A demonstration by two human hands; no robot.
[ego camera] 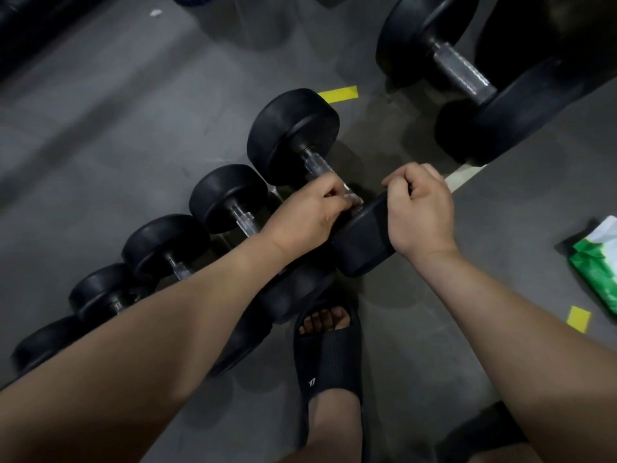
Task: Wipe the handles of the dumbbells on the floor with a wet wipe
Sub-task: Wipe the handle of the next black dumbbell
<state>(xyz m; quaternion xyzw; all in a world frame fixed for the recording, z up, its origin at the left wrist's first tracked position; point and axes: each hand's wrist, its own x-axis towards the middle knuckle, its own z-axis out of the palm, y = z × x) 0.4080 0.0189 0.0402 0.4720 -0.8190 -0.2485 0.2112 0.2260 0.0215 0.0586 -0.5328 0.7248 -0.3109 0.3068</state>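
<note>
Down on the grey floor (100, 135), a row of black dumbbells runs away to my left, and I am bent over the one at the near end of that row. My left hand (309, 217) is closed around the metal handle (319, 167) of this dumbbell (293, 135), close to its nearer weight; a bit of something pale shows between my fingers, likely the wet wipe, though I cannot tell for sure. My right hand (419, 212) is curled into a fist over the top edge of the nearer weight (362, 235), gripping it. The next dumbbell (225, 195) lies just beside this one, and further ones sit partly hidden under my left forearm. A much bigger dumbbell (467, 71) lies well apart at the upper right. The green and white pack of wipes (597, 262) lies on the floor to my right, near a scrap of yellow tape (579, 318). Another strip of yellow tape (339, 94) lies beyond the dumbbell I hold. My foot in a black slipper (329, 355) is planted just below it.
</note>
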